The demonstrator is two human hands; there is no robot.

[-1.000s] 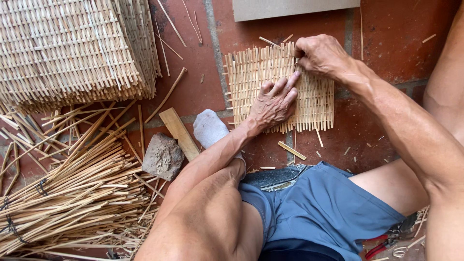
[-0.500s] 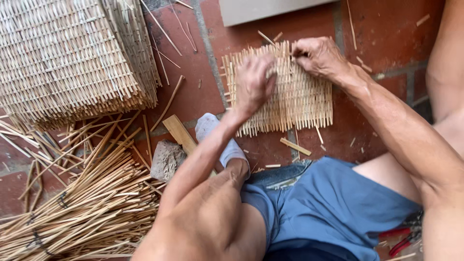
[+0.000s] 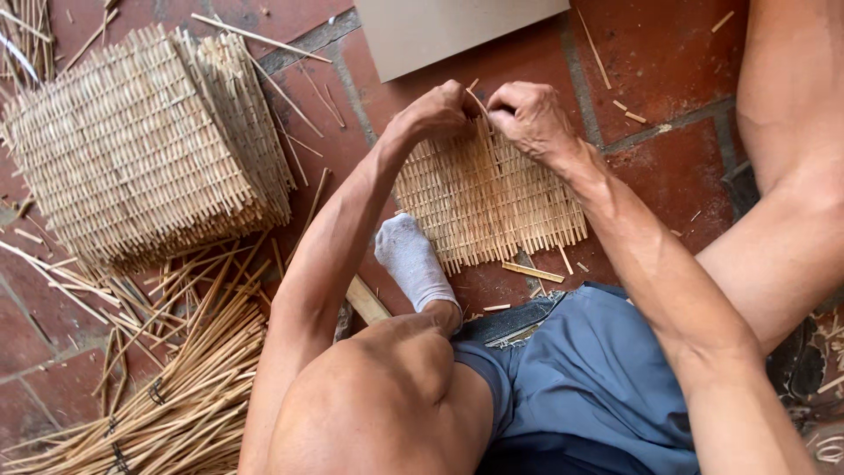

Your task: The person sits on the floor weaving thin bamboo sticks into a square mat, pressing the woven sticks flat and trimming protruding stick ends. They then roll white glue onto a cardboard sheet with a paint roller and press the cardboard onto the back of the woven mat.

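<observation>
Woven mat (image 3: 492, 198) is mostly complete — left hand (image 3: 432, 113) and right hand (image 3: 527, 116) pinch a strip (image 3: 480, 104) at its 12 o'clock edge.

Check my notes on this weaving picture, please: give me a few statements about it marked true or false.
1. Both hands are at the far edge of the small woven mat. True: the left hand and right hand meet there, pinching a thin strip.
2. The mat lies on a wooden table. False: it lies on the red brick floor.
3. A stack of finished mats sits to the person's left. True.
4. The loose sticks are piled on top of that stack. False: they lie on the floor nearer the person, some tied in bundles.
5. The foot beside the mat is bare. False: it wears a pale sock.
</observation>
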